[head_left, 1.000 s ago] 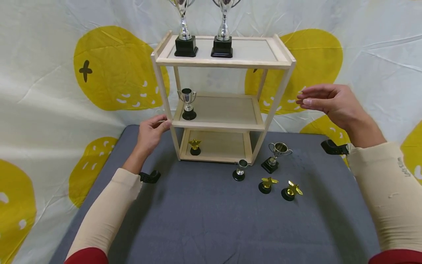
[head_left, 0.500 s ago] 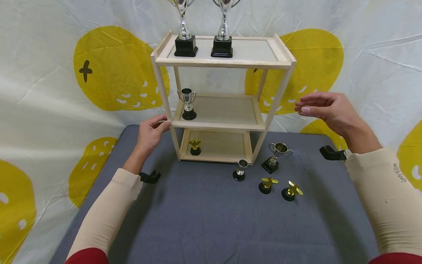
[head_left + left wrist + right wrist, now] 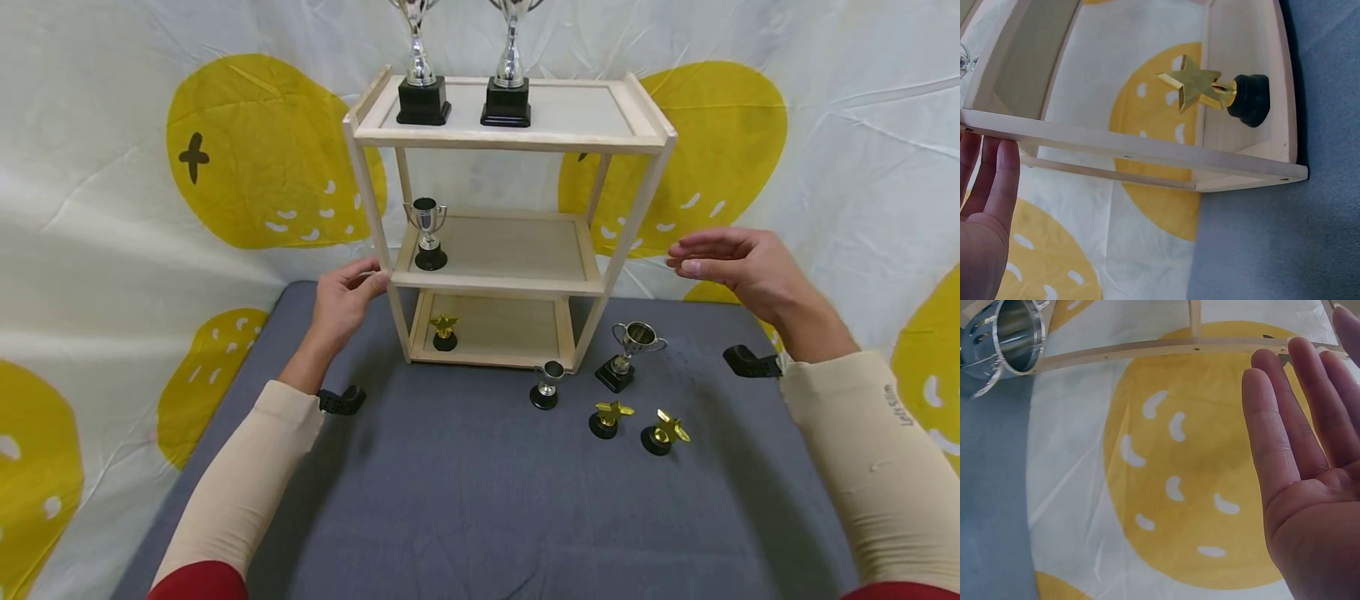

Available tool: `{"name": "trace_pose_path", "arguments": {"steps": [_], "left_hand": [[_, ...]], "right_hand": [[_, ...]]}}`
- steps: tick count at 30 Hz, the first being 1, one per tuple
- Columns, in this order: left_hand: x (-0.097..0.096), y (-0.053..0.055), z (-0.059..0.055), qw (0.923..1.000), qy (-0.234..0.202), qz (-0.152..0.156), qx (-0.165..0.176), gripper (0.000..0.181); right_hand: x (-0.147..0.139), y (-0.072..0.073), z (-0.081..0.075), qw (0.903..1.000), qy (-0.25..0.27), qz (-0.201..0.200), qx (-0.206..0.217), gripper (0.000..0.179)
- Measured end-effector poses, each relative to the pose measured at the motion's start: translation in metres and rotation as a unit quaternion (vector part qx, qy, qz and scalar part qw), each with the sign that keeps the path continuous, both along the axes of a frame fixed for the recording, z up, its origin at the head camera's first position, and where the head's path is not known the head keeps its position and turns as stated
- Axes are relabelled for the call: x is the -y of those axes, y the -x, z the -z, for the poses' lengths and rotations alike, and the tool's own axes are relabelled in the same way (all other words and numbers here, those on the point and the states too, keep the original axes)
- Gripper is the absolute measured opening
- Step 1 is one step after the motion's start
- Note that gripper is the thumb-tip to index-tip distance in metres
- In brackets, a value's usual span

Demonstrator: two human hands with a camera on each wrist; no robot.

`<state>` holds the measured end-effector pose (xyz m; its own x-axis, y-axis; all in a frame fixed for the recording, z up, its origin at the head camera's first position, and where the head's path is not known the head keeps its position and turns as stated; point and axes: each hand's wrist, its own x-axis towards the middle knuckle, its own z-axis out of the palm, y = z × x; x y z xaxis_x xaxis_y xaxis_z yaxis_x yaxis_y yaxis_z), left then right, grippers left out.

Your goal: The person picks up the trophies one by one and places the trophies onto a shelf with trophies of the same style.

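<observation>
My left hand (image 3: 342, 310) is at the left post of a three-tier wooden shelf (image 3: 498, 286), its fairly straight fingers (image 3: 1001, 169) touching the post at middle-tier height. In the air right of the shelf, my right hand (image 3: 757, 271) has extended fingers and holds nothing. A small silver trophy cup (image 3: 428, 233) stands at the left of the middle tier. Below it, on the bottom tier, is a gold star trophy (image 3: 444, 332). Two tall silver trophies, one left (image 3: 423, 100) and one nearer the centre (image 3: 507, 102), stand on top, their upper parts cut off.
On the grey-covered table (image 3: 450, 500), right of the shelf's front, stand a larger silver cup (image 3: 621, 367), a small silver cup (image 3: 547, 387) and two gold star trophies, one left (image 3: 609, 417) and one right (image 3: 663, 433). A white cloth with yellow shapes (image 3: 277, 150) hangs behind.
My right hand has come down and slightly left, towards the table. My left hand stays at the post, and the trophies keep their places.
</observation>
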<state>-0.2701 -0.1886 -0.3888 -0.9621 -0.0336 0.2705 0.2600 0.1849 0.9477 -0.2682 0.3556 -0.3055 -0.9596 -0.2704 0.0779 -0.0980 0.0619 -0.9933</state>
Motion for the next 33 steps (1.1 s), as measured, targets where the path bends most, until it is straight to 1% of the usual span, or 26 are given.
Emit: {"name": "trace_pose_path", "arguments": {"steps": [2, 6, 9, 13, 16, 20, 25, 33], "left_hand": [[0.001, 0.0, -0.001, 1.0, 0.002, -0.001, -0.001, 0.038], [0.002, 0.0, -0.001, 1.0, 0.004, -0.004, -0.002, 0.039], [0.002, 0.0, -0.002, 1.0, 0.003, -0.005, -0.004, 0.039], [0.002, 0.0, -0.003, 1.0, 0.006, -0.006, -0.003, 0.039], [0.0, 0.001, -0.003, 1.0, 0.009, -0.004, 0.002, 0.039], [-0.002, 0.002, -0.005, 0.9999, 0.011, 0.0, 0.005, 0.038], [-0.002, 0.002, -0.008, 0.9998, 0.02, -0.005, 0.003, 0.038], [0.002, -0.003, -0.004, 0.9996, 0.023, -0.002, 0.012, 0.037]], "right_hand": [[0.0, 0.0, 0.003, 0.9999, -0.011, 0.002, 0.001, 0.031], [-0.002, -0.001, 0.009, 0.9998, -0.017, -0.005, -0.002, 0.034], [-0.002, -0.002, 0.014, 0.9992, -0.037, -0.006, -0.009, 0.034], [-0.004, -0.005, 0.022, 0.9988, -0.042, -0.017, -0.019, 0.035], [-0.008, -0.007, 0.03, 0.9987, -0.034, -0.029, -0.023, 0.038], [-0.013, -0.01, 0.041, 0.9978, -0.051, -0.036, -0.023, 0.041], [-0.016, -0.01, 0.055, 0.9964, -0.068, -0.044, -0.025, 0.044], [-0.015, -0.012, 0.076, 0.9945, -0.08, -0.065, -0.016, 0.049]]}}
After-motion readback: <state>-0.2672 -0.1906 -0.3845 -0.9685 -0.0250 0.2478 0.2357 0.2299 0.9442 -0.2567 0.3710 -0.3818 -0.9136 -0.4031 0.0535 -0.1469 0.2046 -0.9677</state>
